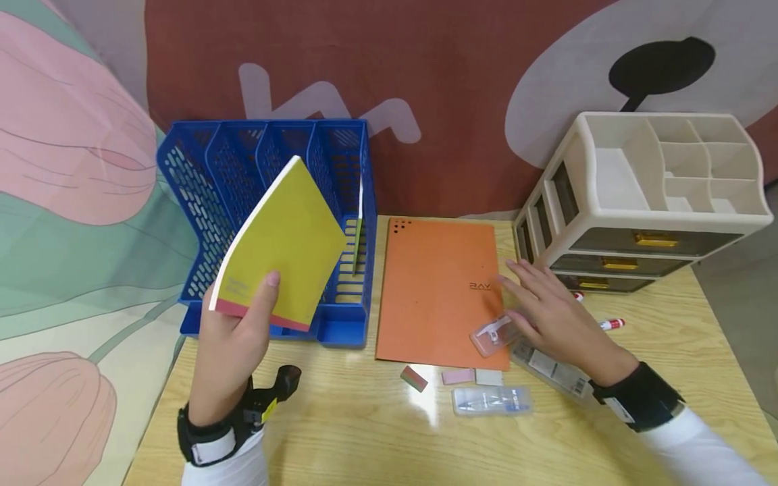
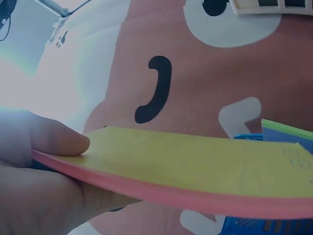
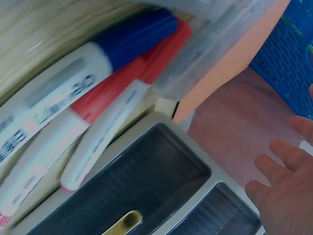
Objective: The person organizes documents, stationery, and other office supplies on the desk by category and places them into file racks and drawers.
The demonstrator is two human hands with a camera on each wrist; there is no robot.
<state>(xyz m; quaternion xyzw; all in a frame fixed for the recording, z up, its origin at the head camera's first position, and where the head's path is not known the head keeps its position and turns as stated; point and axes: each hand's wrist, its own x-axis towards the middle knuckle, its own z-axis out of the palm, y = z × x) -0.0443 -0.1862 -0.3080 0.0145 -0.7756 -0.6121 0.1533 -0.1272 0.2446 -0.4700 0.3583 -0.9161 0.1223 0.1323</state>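
Observation:
My left hand [image 1: 234, 341] grips a yellow notebook [image 1: 288, 246] by its lower edge, thumb on the cover and fingers underneath. A pink strip runs along that edge. The notebook is raised and tilted in front of a blue file rack [image 1: 343, 331], hiding part of its slots. My right hand [image 1: 556, 320], fingers spread and holding nothing, hovers by the right side of an orange folder [image 1: 437, 290]. Below its fingers, a small clear case [image 1: 486, 341] overlaps the folder's corner. A longer clear box [image 1: 550, 368] lies partly under the hand.
A thin booklet [image 1: 357, 236] stands in the rack's right slot. On the right is a white drawer organizer [image 1: 620, 196]. Markers [image 3: 63, 98] lie in front of it. Nearer me are an eraser [image 1: 414, 379], a pink block [image 1: 458, 376] and a clear pen case [image 1: 492, 401].

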